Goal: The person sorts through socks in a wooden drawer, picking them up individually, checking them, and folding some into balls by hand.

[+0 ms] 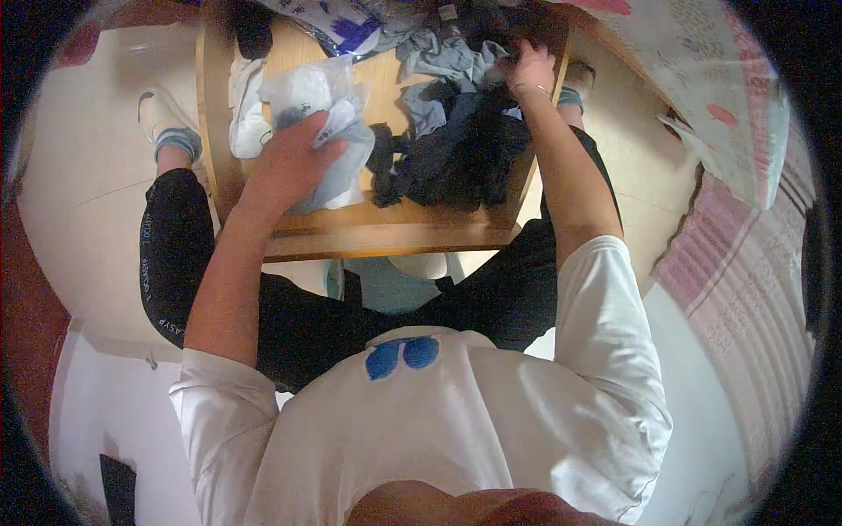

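A wooden drawer stands pulled out between my legs, with clothing and plastic bags inside. My left hand grips a translucent plastic bag that has pale contents, thumb and fingers closing on its bunched side. White folded cloth lies by the drawer's left wall. At the far right, my right hand reaches down among the garments, beside crumpled grey cloth. Its fingertips are blurred and partly hidden, so a hold on anything is unclear. Dark clothes are heaped below that hand.
Another plastic package with purple print lies at the drawer's back, near a black item. A patterned bed cover hangs at the right above a pink striped textile. My legs flank the drawer on the tiled floor.
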A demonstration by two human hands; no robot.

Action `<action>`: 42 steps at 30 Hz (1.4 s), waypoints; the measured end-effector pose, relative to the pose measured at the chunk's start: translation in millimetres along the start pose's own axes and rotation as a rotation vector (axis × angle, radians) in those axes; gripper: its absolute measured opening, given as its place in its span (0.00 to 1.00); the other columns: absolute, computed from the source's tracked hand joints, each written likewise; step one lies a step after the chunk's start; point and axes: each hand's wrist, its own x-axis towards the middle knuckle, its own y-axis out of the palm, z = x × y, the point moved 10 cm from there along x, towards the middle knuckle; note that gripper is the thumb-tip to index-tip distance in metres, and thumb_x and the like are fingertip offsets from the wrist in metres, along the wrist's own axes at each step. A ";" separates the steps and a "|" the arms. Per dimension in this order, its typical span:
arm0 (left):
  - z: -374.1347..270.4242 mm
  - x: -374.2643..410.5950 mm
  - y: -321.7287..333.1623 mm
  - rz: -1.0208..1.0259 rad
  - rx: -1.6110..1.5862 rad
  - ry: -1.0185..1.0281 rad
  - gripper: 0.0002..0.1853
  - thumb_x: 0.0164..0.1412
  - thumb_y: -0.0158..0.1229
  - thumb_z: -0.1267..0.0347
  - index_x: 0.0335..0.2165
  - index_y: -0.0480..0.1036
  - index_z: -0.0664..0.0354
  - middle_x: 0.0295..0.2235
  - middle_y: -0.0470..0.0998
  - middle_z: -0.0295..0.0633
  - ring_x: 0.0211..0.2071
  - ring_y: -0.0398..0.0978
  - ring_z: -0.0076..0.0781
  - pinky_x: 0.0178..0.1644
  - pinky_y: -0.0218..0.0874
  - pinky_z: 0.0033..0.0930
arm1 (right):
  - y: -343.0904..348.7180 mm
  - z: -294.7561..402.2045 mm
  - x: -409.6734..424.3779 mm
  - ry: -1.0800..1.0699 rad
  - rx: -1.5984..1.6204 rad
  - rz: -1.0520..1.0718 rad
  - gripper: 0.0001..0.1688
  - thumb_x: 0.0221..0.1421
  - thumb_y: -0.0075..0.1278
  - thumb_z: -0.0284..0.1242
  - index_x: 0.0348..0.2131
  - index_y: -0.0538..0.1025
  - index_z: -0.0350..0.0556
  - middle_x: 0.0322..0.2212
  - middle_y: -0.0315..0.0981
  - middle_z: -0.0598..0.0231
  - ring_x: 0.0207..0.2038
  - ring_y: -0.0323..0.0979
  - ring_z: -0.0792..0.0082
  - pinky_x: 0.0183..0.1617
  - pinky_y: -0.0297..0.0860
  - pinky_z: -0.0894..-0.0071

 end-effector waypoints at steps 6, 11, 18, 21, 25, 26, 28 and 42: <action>-4.1 2.9 0.6 0.015 -0.180 -0.014 0.30 0.57 0.54 0.53 0.51 0.64 0.63 0.44 0.72 0.57 0.47 0.70 0.49 0.50 0.60 0.39 | -54.7 -22.4 -26.0 0.024 0.487 -0.206 0.16 0.47 0.54 0.37 0.31 0.76 0.44 0.31 0.75 0.53 0.36 0.71 0.50 0.44 0.67 0.59; -5.5 10.7 10.8 -0.040 -0.494 0.053 0.25 0.56 0.55 0.59 0.48 0.66 0.63 0.39 0.75 0.52 0.41 0.72 0.44 0.47 0.61 0.37 | -100.0 -46.8 -79.4 0.381 1.296 -0.052 0.10 0.55 0.50 0.31 0.28 0.72 0.42 0.22 0.69 0.71 0.25 0.63 0.80 0.29 0.62 0.76; -17.7 12.1 44.6 0.179 -1.009 0.000 0.25 0.59 0.53 0.66 0.53 0.60 0.63 0.47 0.71 0.39 0.47 0.67 0.30 0.53 0.56 0.33 | -139.7 48.0 -149.2 0.602 1.814 0.219 0.19 0.61 0.41 0.37 0.41 0.68 0.38 0.29 0.73 0.58 0.25 0.72 0.67 0.28 0.71 0.69; -8.4 21.7 55.7 0.131 -1.101 0.055 0.19 0.62 0.50 0.67 0.49 0.63 0.63 0.42 0.73 0.37 0.43 0.69 0.26 0.49 0.60 0.31 | -146.3 97.8 -163.1 0.509 1.896 0.308 0.19 0.63 0.38 0.38 0.42 0.68 0.38 0.29 0.74 0.56 0.25 0.73 0.67 0.29 0.71 0.70; -52.9 -1.9 38.7 0.304 -1.524 0.070 0.20 0.62 0.48 0.69 0.52 0.58 0.60 0.44 0.72 0.39 0.44 0.71 0.29 0.50 0.62 0.34 | -108.8 154.3 -205.4 0.498 1.904 0.570 0.18 0.63 0.40 0.37 0.43 0.69 0.40 0.36 0.75 0.60 0.34 0.74 0.70 0.41 0.69 0.70; -50.5 -1.8 35.5 0.281 -1.593 0.057 0.19 0.62 0.47 0.69 0.51 0.58 0.59 0.44 0.72 0.39 0.44 0.72 0.30 0.48 0.65 0.34 | -96.1 164.4 -216.2 0.492 1.884 0.635 0.18 0.63 0.41 0.36 0.44 0.69 0.40 0.36 0.75 0.61 0.35 0.73 0.72 0.41 0.69 0.71; -45.3 -2.3 34.1 0.302 -1.593 0.073 0.18 0.63 0.47 0.68 0.51 0.59 0.59 0.43 0.72 0.39 0.43 0.72 0.28 0.47 0.65 0.33 | -93.1 176.6 -224.4 0.423 1.851 0.674 0.15 0.61 0.44 0.31 0.44 0.68 0.39 0.37 0.73 0.64 0.37 0.72 0.74 0.43 0.68 0.73; -44.0 2.7 14.1 0.189 -1.669 0.224 0.27 0.55 0.59 0.69 0.51 0.60 0.62 0.45 0.71 0.42 0.47 0.70 0.35 0.51 0.62 0.38 | -149.2 205.3 -282.9 0.237 1.722 1.256 0.18 0.54 0.44 0.22 0.46 0.67 0.35 0.38 0.75 0.51 0.40 0.74 0.66 0.45 0.70 0.70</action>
